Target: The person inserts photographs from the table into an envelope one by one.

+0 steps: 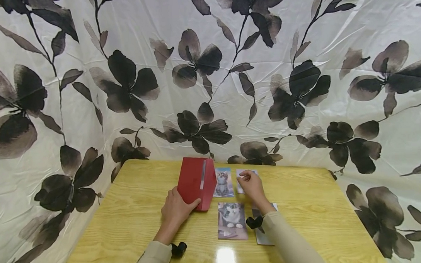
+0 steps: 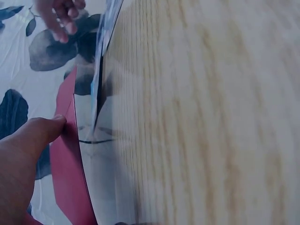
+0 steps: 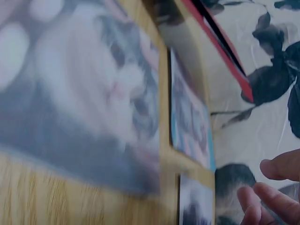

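My left hand [image 1: 176,210] grips a red envelope [image 1: 190,180] by its near end, thumb on the flap side. A pale strip shows along the envelope's slot. In the left wrist view the thumb presses on the red paper [image 2: 70,173]. Over the back right picture card [image 1: 240,187] hovers my right hand [image 1: 251,186], its fingers loosely bent and nothing between them. Beside the envelope lies a kitten card [image 1: 223,183], partly overlapped by it. Another cat card [image 1: 231,219] lies nearer me. The front right card [image 1: 264,237] is partly hidden by my right wrist.
All this is on a yellow wood-grain table [image 1: 130,223]. A white cloth with dark flowers [image 1: 194,66] hangs behind the table and at its sides. Glare [image 1: 225,258] shines off the near edge.
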Motion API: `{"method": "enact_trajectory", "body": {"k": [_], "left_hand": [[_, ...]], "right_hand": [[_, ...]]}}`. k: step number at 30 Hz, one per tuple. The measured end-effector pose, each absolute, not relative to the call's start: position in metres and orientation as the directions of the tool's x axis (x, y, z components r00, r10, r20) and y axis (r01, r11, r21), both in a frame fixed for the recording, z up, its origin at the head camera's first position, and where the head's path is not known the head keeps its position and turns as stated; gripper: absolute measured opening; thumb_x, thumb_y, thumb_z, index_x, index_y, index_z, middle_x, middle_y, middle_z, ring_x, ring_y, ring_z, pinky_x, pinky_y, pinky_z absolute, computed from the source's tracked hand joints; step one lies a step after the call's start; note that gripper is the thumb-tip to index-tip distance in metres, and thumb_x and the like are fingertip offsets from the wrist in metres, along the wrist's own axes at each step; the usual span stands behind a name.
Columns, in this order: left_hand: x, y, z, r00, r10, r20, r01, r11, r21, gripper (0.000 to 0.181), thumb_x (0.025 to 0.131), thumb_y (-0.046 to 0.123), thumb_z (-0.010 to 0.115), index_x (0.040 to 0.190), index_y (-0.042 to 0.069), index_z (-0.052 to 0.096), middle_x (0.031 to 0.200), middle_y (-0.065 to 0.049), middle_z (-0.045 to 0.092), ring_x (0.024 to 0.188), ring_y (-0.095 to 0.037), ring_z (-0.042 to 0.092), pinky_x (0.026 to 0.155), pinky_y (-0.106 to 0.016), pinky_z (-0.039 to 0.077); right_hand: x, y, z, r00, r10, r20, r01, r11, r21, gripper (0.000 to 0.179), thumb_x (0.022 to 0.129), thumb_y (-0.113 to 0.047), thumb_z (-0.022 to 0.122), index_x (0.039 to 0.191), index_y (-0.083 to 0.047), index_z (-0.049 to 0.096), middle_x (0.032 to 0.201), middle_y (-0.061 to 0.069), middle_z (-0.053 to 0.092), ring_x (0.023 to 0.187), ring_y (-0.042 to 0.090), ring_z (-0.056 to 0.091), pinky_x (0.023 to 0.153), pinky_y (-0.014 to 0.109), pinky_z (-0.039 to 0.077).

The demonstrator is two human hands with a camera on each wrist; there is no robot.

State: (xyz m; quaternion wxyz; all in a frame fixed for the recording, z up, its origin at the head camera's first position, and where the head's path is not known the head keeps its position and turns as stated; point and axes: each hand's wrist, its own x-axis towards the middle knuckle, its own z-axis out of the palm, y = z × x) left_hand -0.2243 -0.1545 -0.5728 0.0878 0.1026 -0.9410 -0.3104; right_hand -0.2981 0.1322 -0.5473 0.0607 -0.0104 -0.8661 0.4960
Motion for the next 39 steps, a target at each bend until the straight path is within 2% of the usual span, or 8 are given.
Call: {"method": "enact_trajectory", "body": {"k": [4,8,11,17,20,29,39], "left_hand": [[-0.225,-0.155,-0.572,-0.964,-0.248,0.098,-0.140,0.783,0.606,0.106,0.079,0.059,0.090,0.148,-0.007,0.044,0.125,-0.022,0.059,0.106,-0.036,0.063,0.083,-0.060,0.058],[-0.224,-0.155,-0.572,-0.963,-0.253,0.098,-0.144,0.783,0.605,0.106,0.079,0.059,0.090,0.148,-0.007,0.044,0.125,-0.022,0.059,0.106,-0.036,0.063,0.083,-0.060,0.058],[-0.224,-0.155,-0.573,-0.963,-0.250,0.099,-0.140,0.782,0.608,0.107,0.079,0.059,0.090,0.149,-0.008,0.044,0.126,-0.023,0.059,0.106,-0.036,0.063,0.084,-0.060,0.058],[-0.224,-0.156,-0.573,-0.964,-0.251,0.093,-0.145,0.781,0.607,0.107,0.079,0.059,0.090,0.149,-0.008,0.044,0.126,-0.023,0.059,0.107,-0.037,0.063,0.084,-0.061,0.058],[-0.225,-0.155,-0.573,-0.963,-0.250,0.098,-0.142,0.782,0.607,0.107,0.079,0.059,0.090,0.148,-0.008,0.044,0.126,-0.023,0.059,0.107,-0.037,0.063,0.084,-0.062,0.058],[-0.227,-0.154,-0.572,-0.964,-0.245,0.105,-0.133,0.785,0.605,0.107,0.079,0.058,0.090,0.148,-0.008,0.044,0.125,-0.023,0.059,0.107,-0.037,0.063,0.083,-0.062,0.058],[-0.228,-0.155,-0.574,-0.964,-0.243,0.105,-0.130,0.781,0.611,0.106,0.079,0.058,0.090,0.148,-0.007,0.044,0.126,-0.023,0.059,0.107,-0.037,0.063,0.084,-0.061,0.058]], "right_hand": [[-0.300,0.146,-0.553,-0.991,0.103,0.081,-0.010,0.553,-0.833,0.025,0.099,-0.018,0.077,0.116,0.000,0.074,0.099,0.012,0.071,0.092,0.028,0.068,0.084,0.046,0.057],[-0.300,0.159,-0.559,-0.989,0.118,0.088,0.002,0.608,-0.794,0.028,0.096,-0.021,0.080,0.113,0.001,0.075,0.094,0.011,0.070,0.084,0.026,0.065,0.077,0.042,0.054],[-0.298,0.167,-0.562,-0.986,0.124,0.107,0.001,0.658,-0.753,0.035,0.094,-0.024,0.083,0.114,0.004,0.073,0.093,0.014,0.068,0.082,0.028,0.062,0.075,0.045,0.053],[-0.294,0.180,-0.569,-0.981,0.168,0.096,0.063,0.747,-0.661,0.055,0.091,-0.038,0.086,0.122,0.004,0.066,0.112,0.024,0.067,0.104,0.042,0.062,0.089,0.056,0.051],[-0.294,0.185,-0.570,-0.980,0.187,0.069,0.103,0.774,-0.625,0.062,0.089,-0.045,0.086,0.121,0.002,0.064,0.117,0.025,0.066,0.110,0.045,0.060,0.091,0.059,0.050],[-0.296,0.192,-0.570,-0.981,0.196,-0.011,0.166,0.799,-0.577,0.065,0.086,-0.054,0.086,0.114,0.000,0.062,0.114,0.023,0.062,0.112,0.047,0.057,0.098,0.063,0.042],[-0.296,0.194,-0.574,-0.976,0.215,-0.015,0.185,0.801,-0.570,0.066,0.084,-0.053,0.089,0.114,0.000,0.065,0.115,0.024,0.064,0.110,0.046,0.059,0.097,0.062,0.042]]}}
